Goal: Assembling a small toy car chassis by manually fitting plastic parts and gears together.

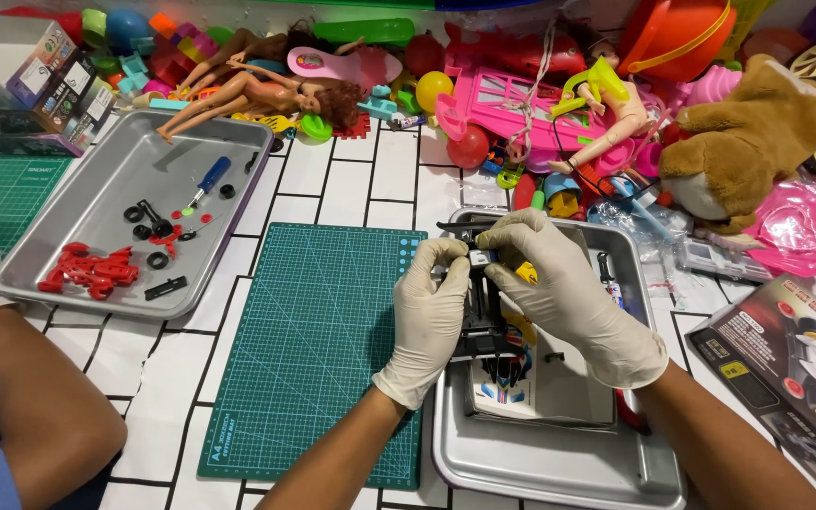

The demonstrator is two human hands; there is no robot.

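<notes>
Your gloved left hand (pixel 430 316) and right hand (pixel 569 288), fingers curled, pinch black plastic toy-car chassis (pixel 485 321) over grey metal tray (pixel 559 463).

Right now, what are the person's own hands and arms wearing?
Both the left hand and the right hand wear thin, cream-white disposable gloves that end in a rolled cuff at the wrist. They are smooth, wrinkled at the knuckles, with no markings. The forearms beyond the cuffs are bare: no sleeves, watch or bands show.
</notes>
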